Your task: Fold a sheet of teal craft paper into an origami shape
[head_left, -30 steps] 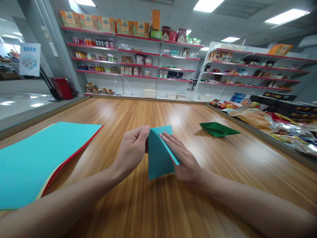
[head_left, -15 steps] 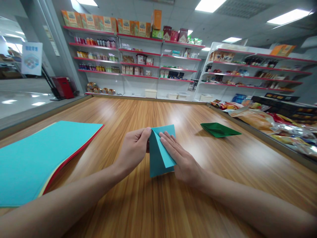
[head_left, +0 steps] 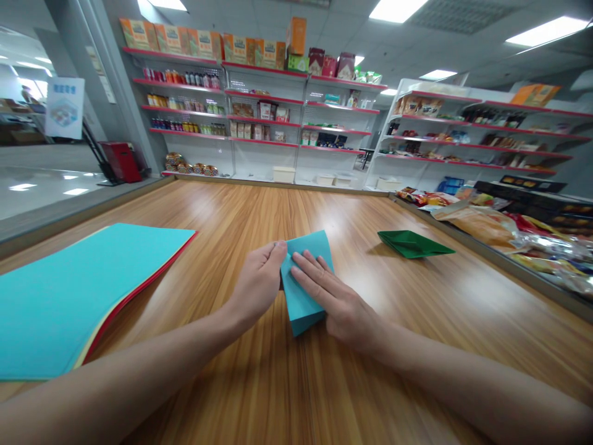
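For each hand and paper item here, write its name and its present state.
Small turquoise paper sheet: folded over
Bare left hand: pinching the sheet's edge
Bare right hand: open against the sheet
Green paper shape: folded, not held
Turquoise, cream and red paper stack: lying, edges uneven

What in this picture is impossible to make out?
All in the head view:
Left hand: most fingertips, hidden behind the hand itself.
Right hand: thumb, hidden behind that hand and the folded blue paper.
Paper stack: left end, cut off by the picture's left edge.
Bottles: labels, too small and blurred.
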`<state>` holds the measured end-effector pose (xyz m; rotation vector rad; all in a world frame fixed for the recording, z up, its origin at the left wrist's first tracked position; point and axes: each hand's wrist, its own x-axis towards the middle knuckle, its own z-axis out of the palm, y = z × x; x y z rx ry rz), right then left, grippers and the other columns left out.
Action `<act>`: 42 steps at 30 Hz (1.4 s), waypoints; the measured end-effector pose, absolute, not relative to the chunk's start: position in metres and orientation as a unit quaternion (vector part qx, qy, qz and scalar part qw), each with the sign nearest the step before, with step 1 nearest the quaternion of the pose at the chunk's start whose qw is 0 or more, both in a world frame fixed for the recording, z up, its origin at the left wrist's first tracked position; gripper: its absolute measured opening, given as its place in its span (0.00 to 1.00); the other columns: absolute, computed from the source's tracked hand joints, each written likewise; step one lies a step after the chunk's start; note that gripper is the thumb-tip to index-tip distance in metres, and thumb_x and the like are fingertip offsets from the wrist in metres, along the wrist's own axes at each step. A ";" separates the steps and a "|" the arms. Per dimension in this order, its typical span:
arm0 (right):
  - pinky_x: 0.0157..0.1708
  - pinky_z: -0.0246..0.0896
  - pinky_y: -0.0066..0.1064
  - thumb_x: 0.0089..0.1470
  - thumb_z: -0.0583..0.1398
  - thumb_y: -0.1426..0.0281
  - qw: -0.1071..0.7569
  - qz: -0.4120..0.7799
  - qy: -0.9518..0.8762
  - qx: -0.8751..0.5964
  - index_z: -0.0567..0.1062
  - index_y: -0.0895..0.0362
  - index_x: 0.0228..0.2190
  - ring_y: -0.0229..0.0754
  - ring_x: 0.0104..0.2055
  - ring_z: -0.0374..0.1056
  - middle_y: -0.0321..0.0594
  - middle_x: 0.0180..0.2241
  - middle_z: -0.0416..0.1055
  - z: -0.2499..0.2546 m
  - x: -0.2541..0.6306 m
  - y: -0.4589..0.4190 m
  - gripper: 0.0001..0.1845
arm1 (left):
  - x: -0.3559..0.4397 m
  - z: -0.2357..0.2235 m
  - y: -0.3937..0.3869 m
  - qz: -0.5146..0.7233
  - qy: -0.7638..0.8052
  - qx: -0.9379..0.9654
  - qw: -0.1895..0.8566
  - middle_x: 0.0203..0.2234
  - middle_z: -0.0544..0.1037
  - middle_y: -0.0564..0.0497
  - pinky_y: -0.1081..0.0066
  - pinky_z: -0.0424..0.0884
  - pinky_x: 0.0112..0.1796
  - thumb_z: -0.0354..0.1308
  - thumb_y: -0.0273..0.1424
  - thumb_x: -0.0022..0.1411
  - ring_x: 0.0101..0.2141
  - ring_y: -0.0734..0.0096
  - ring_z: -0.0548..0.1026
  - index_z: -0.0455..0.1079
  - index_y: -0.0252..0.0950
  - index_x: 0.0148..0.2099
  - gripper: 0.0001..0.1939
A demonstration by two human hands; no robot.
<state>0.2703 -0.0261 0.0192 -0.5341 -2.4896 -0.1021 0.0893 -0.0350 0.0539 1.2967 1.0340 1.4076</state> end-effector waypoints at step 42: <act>0.62 0.44 0.55 0.53 0.43 0.89 0.312 -0.027 -0.938 -0.149 0.46 0.53 0.64 0.50 0.68 0.34 0.40 0.66 0.43 0.019 0.275 -0.026 0.40 | 0.090 0.052 -0.040 0.590 0.418 0.542 0.428 0.17 0.62 0.59 0.78 0.60 0.19 0.51 0.44 0.63 0.18 0.78 0.61 0.59 0.37 0.32 0.15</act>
